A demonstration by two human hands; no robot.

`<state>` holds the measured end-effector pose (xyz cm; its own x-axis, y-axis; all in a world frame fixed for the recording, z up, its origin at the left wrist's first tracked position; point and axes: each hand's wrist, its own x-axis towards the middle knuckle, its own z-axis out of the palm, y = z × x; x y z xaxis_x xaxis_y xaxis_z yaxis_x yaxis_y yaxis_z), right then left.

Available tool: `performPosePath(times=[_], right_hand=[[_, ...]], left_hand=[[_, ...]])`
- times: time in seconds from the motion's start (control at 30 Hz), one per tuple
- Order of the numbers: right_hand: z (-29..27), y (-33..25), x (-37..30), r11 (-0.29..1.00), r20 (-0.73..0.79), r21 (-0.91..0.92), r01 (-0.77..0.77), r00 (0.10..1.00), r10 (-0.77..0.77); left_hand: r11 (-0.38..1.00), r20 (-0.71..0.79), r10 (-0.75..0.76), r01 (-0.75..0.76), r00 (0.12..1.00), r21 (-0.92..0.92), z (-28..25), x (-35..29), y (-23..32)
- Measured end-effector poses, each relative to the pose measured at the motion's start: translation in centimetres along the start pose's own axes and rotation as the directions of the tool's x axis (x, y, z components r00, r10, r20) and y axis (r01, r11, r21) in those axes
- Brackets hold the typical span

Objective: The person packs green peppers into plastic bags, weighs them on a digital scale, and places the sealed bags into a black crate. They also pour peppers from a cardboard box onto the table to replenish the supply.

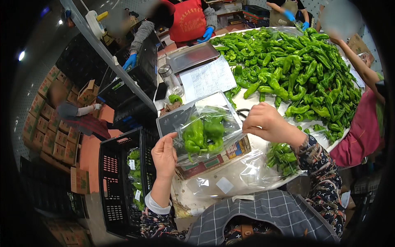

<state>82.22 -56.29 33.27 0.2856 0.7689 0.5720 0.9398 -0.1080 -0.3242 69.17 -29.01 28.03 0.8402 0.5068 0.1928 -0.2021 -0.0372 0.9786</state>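
A clear plastic bag of green peppers (204, 132) is spread above the scale's flat platform (168, 123). My left hand (164, 157) pinches the near left side of the bag between thumb and fingers. On the other side, my right hand (269, 125) is closed on the bag's right edge, fingertips together. Whether the bag rests on the platform or hangs just over it, I cannot tell. The scale's front panel (197, 168) shows beneath it. Close to my right forearm lies another clear bag with green peppers (284, 158).
A big heap of green peppers (304, 74) covers the table's far right. Behind the scale are a written sheet (210, 78), a metal tray (193, 57), a glass jar (170, 80) and a phone (161, 91). A black crate (111, 181) holds bagged peppers at left. Several co-workers stand around.
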Motion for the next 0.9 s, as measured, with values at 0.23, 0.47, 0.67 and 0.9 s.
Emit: performPosePath(times=[0.23,0.47,0.67,0.9], right_hand=[[2.3,3.9,6.9,0.993,-0.312,-0.119,0.003,0.949,-0.040],[4.5,5.7,4.7,1.000,-0.357,-0.025,-0.015,0.934,0.005],[7.5,7.9,-3.4,0.975,0.053,0.147,-0.167,0.986,0.160],[2.7,16.7,-14.8,0.503,-0.066,-0.533,-0.680,0.627,0.776]], left_hand=[[0.986,-0.112,0.160,-0.163,0.981,-0.023,-1.1,14.1,4.5],[0.910,-0.178,0.391,-0.349,0.903,0.224,-0.2,11.6,7.1],[0.806,0.078,0.278,-0.276,0.958,0.524,-0.9,3.7,-2.9],[0.900,-0.012,0.118,-0.102,0.993,0.424,-1.7,-2.8,-5.2]])
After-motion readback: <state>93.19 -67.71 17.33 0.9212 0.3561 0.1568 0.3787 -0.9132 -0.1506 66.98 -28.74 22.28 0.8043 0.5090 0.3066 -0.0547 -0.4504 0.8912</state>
